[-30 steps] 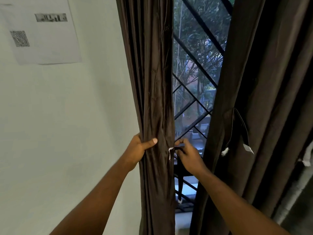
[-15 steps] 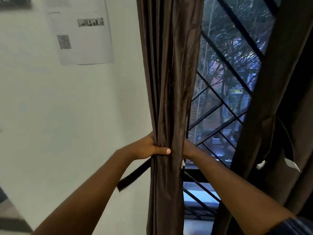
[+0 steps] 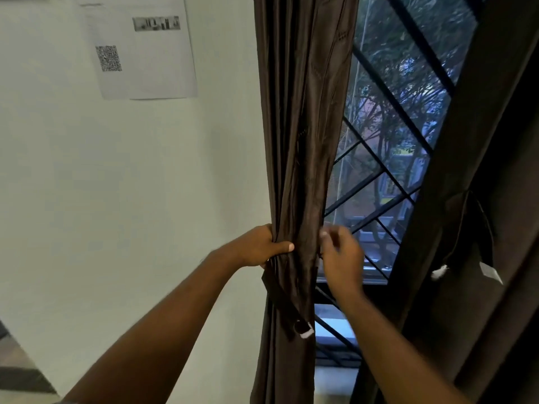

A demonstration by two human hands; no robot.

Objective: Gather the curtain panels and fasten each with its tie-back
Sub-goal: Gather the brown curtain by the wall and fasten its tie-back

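Hanging slack down the gathered left curtain panel (image 3: 303, 141), the tie-back (image 3: 277, 295) runs from 11 to 5 o'clock. Its ringed end lies at 7 o'clock from the right hand (image 3: 341, 258), which is likely the one to fetch it. The left hand (image 3: 259, 246) grips the bunched folds, thumb across the front. The right hand hovers at the panel's window-side edge, its fingers half curled and blurred; whether they pinch anything I cannot tell.

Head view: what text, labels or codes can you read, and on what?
Paper sheet on the wall: printed strip at top, too blurred to read.
Same sheet: QR code, no legible characters.
White tag on the right curtain, white tab on the tie-back: no readable print.
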